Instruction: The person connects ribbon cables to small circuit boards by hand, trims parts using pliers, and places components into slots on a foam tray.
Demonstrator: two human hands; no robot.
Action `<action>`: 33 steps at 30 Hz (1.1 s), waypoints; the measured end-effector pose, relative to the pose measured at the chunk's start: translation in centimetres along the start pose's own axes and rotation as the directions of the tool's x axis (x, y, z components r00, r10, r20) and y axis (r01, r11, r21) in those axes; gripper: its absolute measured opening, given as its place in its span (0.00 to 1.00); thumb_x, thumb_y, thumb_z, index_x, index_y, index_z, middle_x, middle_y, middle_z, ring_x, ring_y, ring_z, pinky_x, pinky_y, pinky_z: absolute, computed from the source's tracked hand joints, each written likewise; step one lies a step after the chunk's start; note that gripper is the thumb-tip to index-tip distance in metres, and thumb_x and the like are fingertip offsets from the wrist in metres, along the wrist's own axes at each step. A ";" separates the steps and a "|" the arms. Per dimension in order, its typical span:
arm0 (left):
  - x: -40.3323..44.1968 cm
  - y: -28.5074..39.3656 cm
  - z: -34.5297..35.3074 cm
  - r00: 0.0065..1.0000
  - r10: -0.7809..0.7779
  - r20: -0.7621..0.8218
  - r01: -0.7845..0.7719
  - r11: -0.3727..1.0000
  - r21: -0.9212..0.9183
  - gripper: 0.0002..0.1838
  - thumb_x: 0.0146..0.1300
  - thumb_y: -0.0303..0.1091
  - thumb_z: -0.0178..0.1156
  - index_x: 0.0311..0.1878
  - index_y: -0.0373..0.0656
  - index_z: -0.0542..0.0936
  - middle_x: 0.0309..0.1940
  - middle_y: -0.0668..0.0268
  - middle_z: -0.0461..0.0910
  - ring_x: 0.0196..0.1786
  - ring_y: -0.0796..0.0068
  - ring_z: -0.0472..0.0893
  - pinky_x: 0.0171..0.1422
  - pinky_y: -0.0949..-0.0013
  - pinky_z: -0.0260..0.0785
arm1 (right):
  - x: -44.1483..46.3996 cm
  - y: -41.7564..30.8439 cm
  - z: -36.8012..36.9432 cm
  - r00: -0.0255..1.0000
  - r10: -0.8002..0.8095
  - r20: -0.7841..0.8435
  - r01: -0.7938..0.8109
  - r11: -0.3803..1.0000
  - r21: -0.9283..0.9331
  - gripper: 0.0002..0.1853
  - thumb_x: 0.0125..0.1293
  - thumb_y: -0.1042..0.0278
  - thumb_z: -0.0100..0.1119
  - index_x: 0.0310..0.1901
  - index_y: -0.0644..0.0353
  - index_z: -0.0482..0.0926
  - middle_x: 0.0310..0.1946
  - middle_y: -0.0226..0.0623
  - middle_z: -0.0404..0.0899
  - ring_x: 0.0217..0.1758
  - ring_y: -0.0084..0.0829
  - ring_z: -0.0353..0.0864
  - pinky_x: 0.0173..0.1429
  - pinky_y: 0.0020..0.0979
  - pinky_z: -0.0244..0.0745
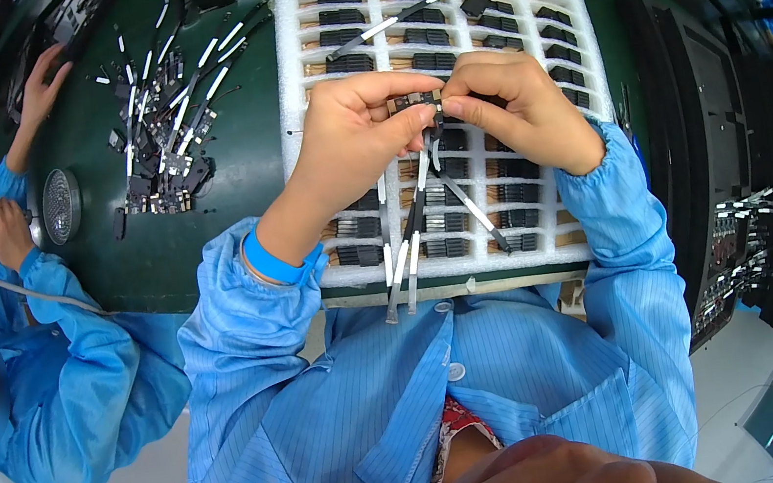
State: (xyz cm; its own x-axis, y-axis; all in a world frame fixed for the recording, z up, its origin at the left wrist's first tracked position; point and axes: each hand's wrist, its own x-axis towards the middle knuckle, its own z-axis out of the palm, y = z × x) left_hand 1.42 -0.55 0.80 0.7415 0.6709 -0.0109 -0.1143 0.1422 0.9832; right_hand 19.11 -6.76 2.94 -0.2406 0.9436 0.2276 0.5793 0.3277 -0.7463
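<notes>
Over the white foam tray, my left hand pinches several small black-and-gold electronic parts between thumb and fingers. Black-and-white flat cables hang down from below this hand across the tray. My right hand is closed at the right end of the same parts, thumb against forefinger. Its fingertips touch them, but whether it grips a separate piece is hidden. Black parts fill rows of slots around both hands. One loose flat cable with a small connector lies across the upper slots.
A heap of similar cabled parts lies on the green table to the left. Beyond it are a round metal dish and a co-worker's hands. Black racks holding more parts stand at right.
</notes>
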 end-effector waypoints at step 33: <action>-0.1 1.0 0.1 0.997 0.012 0.073 -0.001 0.988 -0.156 0.22 0.52 0.23 0.58 0.52 0.38 0.67 0.25 0.65 0.77 0.23 0.85 0.74 0.25 0.84 0.65 | 0.5 -1.6 -1.1 0.936 0.313 0.160 -0.351 0.830 0.434 0.07 0.59 0.68 0.50 0.30 0.63 0.73 0.19 0.27 0.72 0.22 0.16 0.71 0.24 0.19 0.64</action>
State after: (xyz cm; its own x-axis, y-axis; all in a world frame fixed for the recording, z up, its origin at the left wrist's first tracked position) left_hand 1.31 -0.52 1.76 0.7865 0.6174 0.0147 -0.2168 0.2538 0.9427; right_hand 18.89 -6.80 4.92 -0.1691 0.9782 -0.1207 0.2274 -0.0804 -0.9705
